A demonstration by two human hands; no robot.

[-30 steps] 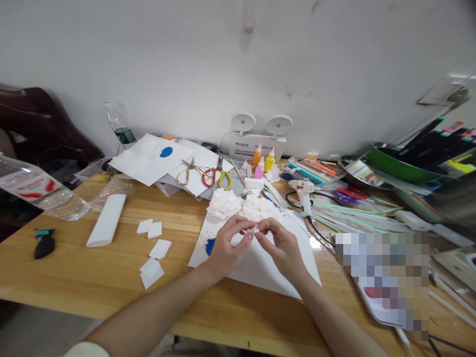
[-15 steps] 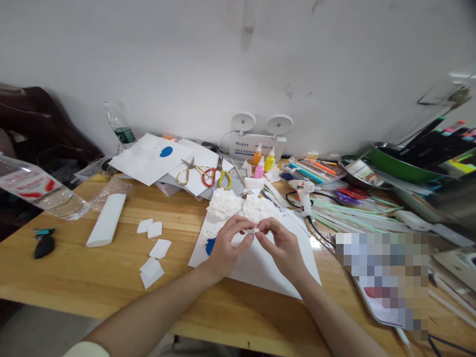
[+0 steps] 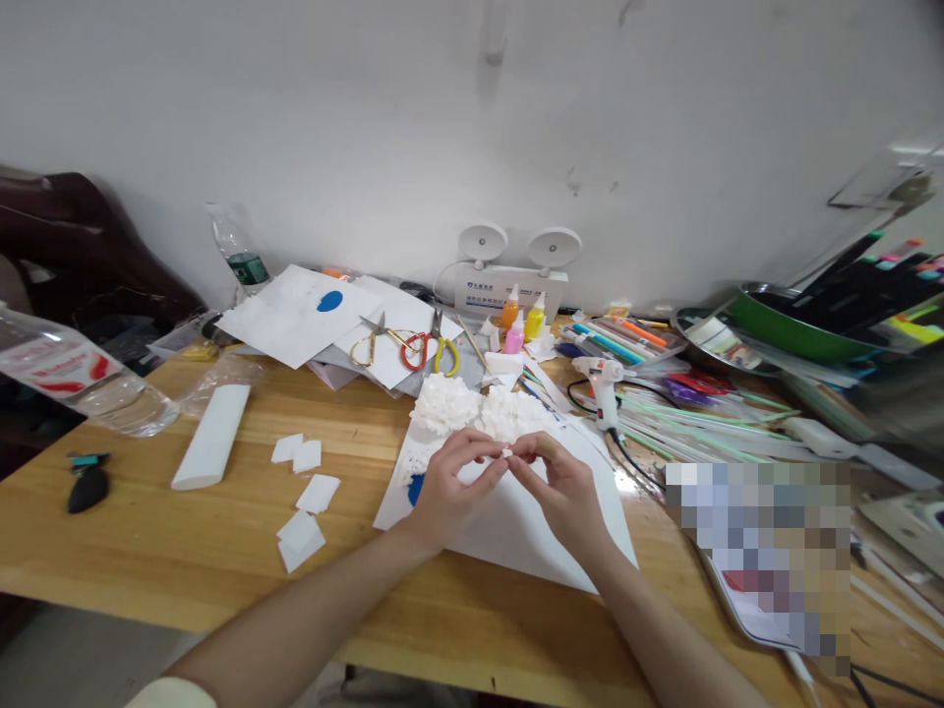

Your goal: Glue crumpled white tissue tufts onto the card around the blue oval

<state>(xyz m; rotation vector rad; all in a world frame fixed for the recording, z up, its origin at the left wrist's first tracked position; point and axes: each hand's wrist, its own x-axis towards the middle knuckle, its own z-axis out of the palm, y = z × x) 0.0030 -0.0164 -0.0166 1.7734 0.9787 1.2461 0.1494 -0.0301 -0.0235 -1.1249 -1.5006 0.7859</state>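
Between my fingertips is a small white paper piece (image 3: 506,453), crumpled or folded; its exact shape is too small to make out. My left hand (image 3: 458,482) pinches it from one side, and my right hand (image 3: 555,484) pinches it from the other. Both hands hover over a white paper sheet (image 3: 531,541). Behind them on the sheet sit two fluffy white paper clusters, a left cluster (image 3: 444,403) and a right cluster (image 3: 510,411). A blue patch (image 3: 417,488) with small white bits on it is partly hidden by my left hand.
Several white paper squares (image 3: 317,494) lie to the left, near a white roll-like block (image 3: 212,438) and a water bottle (image 3: 81,379). Scissors (image 3: 413,349) rest on papers behind. A glue gun (image 3: 603,393) with its cable and a blurred-out phone (image 3: 759,580) are on the right.
My fingertips have shifted slightly around the small white paper piece, which looks more crumpled now. Everything else stays in place.
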